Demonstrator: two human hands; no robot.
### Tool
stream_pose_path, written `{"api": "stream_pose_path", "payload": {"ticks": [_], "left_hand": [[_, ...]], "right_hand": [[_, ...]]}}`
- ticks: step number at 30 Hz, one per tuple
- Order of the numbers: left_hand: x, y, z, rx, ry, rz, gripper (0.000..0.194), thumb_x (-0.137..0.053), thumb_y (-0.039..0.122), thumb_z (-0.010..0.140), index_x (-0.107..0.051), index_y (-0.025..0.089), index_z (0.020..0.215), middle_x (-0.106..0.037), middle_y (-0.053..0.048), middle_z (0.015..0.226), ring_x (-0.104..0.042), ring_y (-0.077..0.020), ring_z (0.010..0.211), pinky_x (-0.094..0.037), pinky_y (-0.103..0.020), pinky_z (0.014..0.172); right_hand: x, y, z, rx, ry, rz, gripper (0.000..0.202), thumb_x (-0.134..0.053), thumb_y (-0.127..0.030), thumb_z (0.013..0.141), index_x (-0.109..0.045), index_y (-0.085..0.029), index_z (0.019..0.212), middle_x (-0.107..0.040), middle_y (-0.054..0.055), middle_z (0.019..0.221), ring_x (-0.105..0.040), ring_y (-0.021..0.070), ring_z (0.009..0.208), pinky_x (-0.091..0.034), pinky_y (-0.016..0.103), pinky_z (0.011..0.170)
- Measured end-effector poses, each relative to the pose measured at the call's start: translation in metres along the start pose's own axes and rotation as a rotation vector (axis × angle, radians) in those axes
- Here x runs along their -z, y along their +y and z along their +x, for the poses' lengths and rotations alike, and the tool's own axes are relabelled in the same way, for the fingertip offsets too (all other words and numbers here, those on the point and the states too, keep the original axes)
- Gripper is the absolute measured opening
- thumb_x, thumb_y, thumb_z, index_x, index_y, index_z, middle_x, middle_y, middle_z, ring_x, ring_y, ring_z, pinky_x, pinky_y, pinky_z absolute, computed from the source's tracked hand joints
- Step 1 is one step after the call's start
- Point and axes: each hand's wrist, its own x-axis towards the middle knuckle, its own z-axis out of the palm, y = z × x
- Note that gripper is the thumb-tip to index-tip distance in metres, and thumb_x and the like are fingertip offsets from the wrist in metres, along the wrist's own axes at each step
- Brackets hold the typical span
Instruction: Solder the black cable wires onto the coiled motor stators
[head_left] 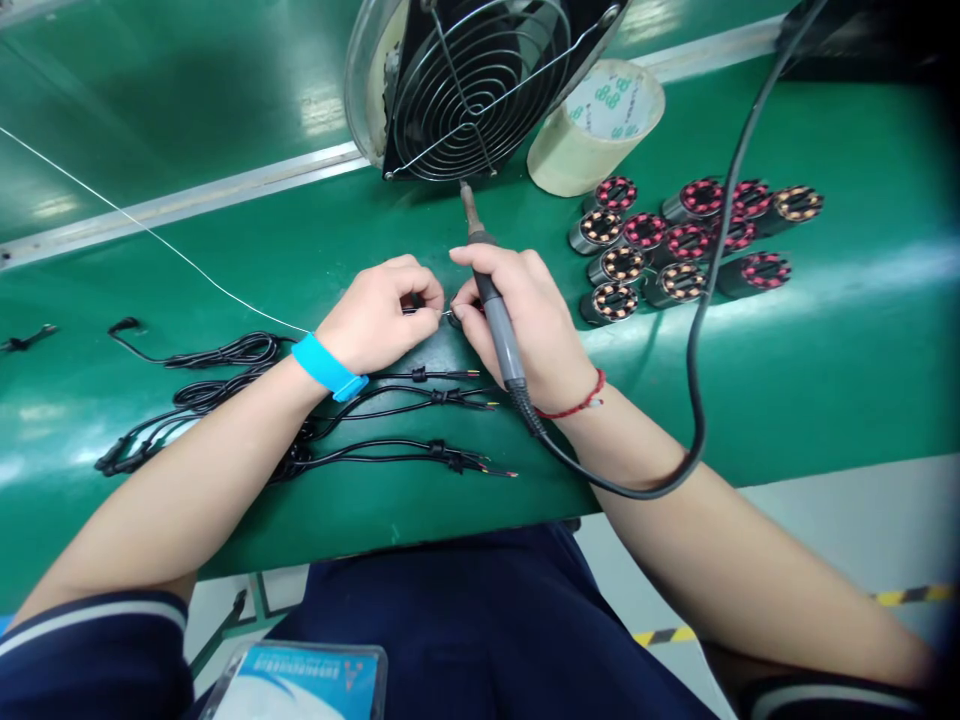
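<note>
My right hand [532, 320] is closed around a soldering iron [501, 325], whose tip points away from me toward the fan. A small dark piece also shows at the thumb and fingertips of that hand, mostly hidden. Pinched in my left hand [379, 310] is a black cable, with a thin bare end reaching toward the right fingertips. The two hands nearly meet above the green bench. Below them lie several black cables [375, 458] with stripped, coloured wire ends pointing right. Their coiled parts [232, 352] lie by my left forearm.
A fan with a wire guard [472, 110] stands at the back, beside a roll of tape [592, 130]. Several motor stators [679, 240] with red or copper windings stand to the right. The iron's cord [701, 340] loops over my right forearm. A thin white strand [187, 262] runs from the left.
</note>
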Motion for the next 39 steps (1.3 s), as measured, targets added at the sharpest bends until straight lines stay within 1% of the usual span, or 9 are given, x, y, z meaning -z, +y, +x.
{"api": "stream_pose_path", "payload": {"ticks": [4, 7, 9, 11, 14, 17, 21, 27, 39], "left_hand": [[-0.001, -0.002, -0.001, -0.005, -0.009, -0.011, 0.007, -0.057, 0.013, 0.069, -0.062, 0.016, 0.064, -0.058, 0.0, 0.073, -0.051, -0.0119, 0.069, -0.045, -0.031, 0.072], [-0.002, -0.003, -0.001, 0.003, -0.03, -0.015, 0.007, -0.056, 0.013, 0.068, -0.062, 0.016, 0.064, -0.059, 0.0, 0.074, -0.051, -0.0122, 0.07, -0.045, -0.031, 0.072], [-0.003, -0.003, 0.0, 0.016, -0.039, -0.012, 0.007, -0.056, 0.013, 0.068, -0.061, 0.016, 0.064, -0.059, 0.0, 0.073, -0.05, -0.0122, 0.07, -0.045, -0.031, 0.072], [-0.004, -0.003, 0.0, 0.033, -0.041, -0.016, 0.007, -0.056, 0.013, 0.068, -0.061, 0.016, 0.064, -0.057, 0.0, 0.072, -0.049, -0.012, 0.069, -0.046, -0.031, 0.073], [-0.005, -0.003, 0.001, 0.065, -0.04, -0.037, 0.008, -0.057, 0.011, 0.068, -0.06, 0.016, 0.062, -0.056, 0.0, 0.072, -0.048, -0.0117, 0.067, -0.047, -0.032, 0.075], [-0.005, -0.002, 0.002, 0.088, -0.032, -0.058, 0.01, -0.058, 0.01, 0.069, -0.059, 0.016, 0.061, -0.056, 0.0, 0.072, -0.047, -0.0113, 0.066, -0.048, -0.034, 0.078], [-0.005, -0.001, 0.002, 0.098, -0.033, -0.056, 0.011, -0.059, 0.009, 0.069, -0.059, 0.016, 0.061, -0.056, 0.0, 0.071, -0.047, -0.0113, 0.066, -0.049, -0.034, 0.077], [-0.005, -0.001, 0.002, 0.099, -0.042, -0.069, 0.013, -0.059, 0.008, 0.07, -0.058, 0.016, 0.061, -0.056, 0.0, 0.072, -0.049, -0.0117, 0.067, -0.05, -0.034, 0.078], [-0.006, -0.003, 0.002, 0.085, -0.025, -0.042, 0.011, -0.057, 0.007, 0.071, -0.06, 0.015, 0.063, -0.055, 0.001, 0.071, -0.048, -0.0097, 0.066, -0.048, -0.029, 0.074]], "right_hand": [[0.013, -0.008, -0.005, -0.036, 0.019, 0.094, 0.04, -0.052, -0.024, 0.09, -0.05, -0.03, 0.13, -0.071, 0.001, 0.095, -0.064, 0.0246, 0.098, -0.051, 0.05, 0.096], [0.027, -0.019, -0.013, -0.077, 0.047, 0.123, 0.035, -0.05, -0.028, 0.095, -0.054, -0.031, 0.129, -0.071, 0.003, 0.105, -0.067, 0.0233, 0.098, -0.054, 0.048, 0.094], [0.033, -0.026, -0.021, -0.083, 0.095, 0.116, 0.031, -0.052, -0.032, 0.095, -0.058, -0.032, 0.125, -0.069, 0.004, 0.113, -0.066, 0.0251, 0.103, -0.055, 0.049, 0.093], [0.033, -0.029, -0.031, -0.081, 0.174, 0.095, 0.027, -0.057, -0.032, 0.093, -0.061, -0.033, 0.12, -0.069, 0.005, 0.113, -0.066, 0.026, 0.102, -0.056, 0.049, 0.09], [0.027, -0.027, -0.047, -0.102, 0.305, 0.07, 0.023, -0.062, -0.03, 0.089, -0.063, -0.032, 0.112, -0.071, 0.005, 0.1, -0.068, 0.0228, 0.084, -0.058, 0.043, 0.075], [0.023, -0.022, -0.055, -0.1, 0.367, 0.088, 0.017, -0.063, -0.033, 0.089, -0.063, -0.03, 0.105, -0.07, 0.004, 0.089, -0.064, 0.0178, 0.064, -0.054, 0.037, 0.059], [0.022, -0.02, -0.054, -0.041, 0.367, 0.117, 0.01, -0.062, -0.033, 0.089, -0.064, -0.03, 0.098, -0.069, 0.002, 0.078, -0.057, 0.0144, 0.052, -0.048, 0.035, 0.051], [0.021, -0.021, -0.054, -0.07, 0.348, 0.096, 0.011, -0.062, -0.036, 0.088, -0.063, -0.031, 0.097, -0.068, 0.001, 0.073, -0.056, 0.0148, 0.05, -0.049, 0.036, 0.051], [0.021, -0.017, -0.054, -0.015, 0.346, 0.162, 0.014, -0.065, -0.027, 0.085, -0.065, -0.027, 0.1, -0.067, -0.002, 0.074, -0.056, 0.0101, 0.049, -0.047, 0.028, 0.049]]}}
